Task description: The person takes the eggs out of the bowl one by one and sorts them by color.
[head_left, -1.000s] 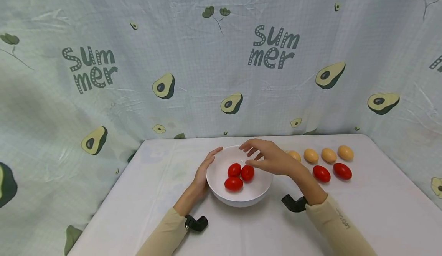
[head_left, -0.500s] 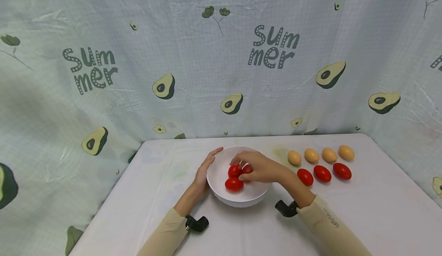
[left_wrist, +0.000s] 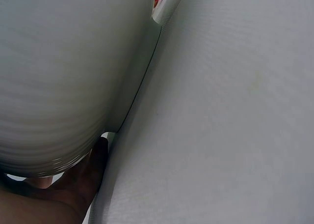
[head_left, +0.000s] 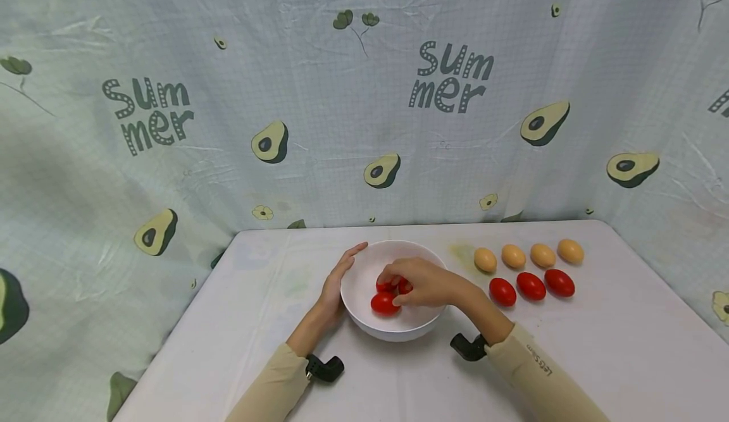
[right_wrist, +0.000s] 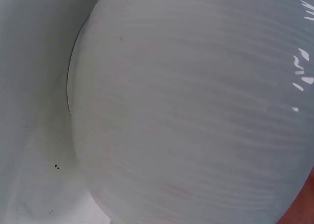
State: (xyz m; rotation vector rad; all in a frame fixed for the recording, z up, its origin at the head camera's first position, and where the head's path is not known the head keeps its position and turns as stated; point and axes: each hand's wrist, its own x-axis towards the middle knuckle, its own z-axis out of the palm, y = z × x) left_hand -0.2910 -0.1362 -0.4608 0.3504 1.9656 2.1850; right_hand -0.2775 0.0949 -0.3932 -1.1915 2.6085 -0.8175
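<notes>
Red eggs (head_left: 384, 304) lie under the downturned right hand (head_left: 424, 281), its grip unclear; the straight-fingered left hand (head_left: 335, 285) touches the bowl (head_left: 393, 333).

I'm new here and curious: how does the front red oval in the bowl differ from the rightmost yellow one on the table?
The front red oval is bright red; the rightmost yellow oval is orange-yellow. The red one lies inside the white bowl; the yellow one rests on the table. Both look smooth and rounded.

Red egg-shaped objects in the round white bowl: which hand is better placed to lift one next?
Probably the right hand: it reaches inside the bowl to the red objects; the left hand lies against the bowl's outer side.
</notes>
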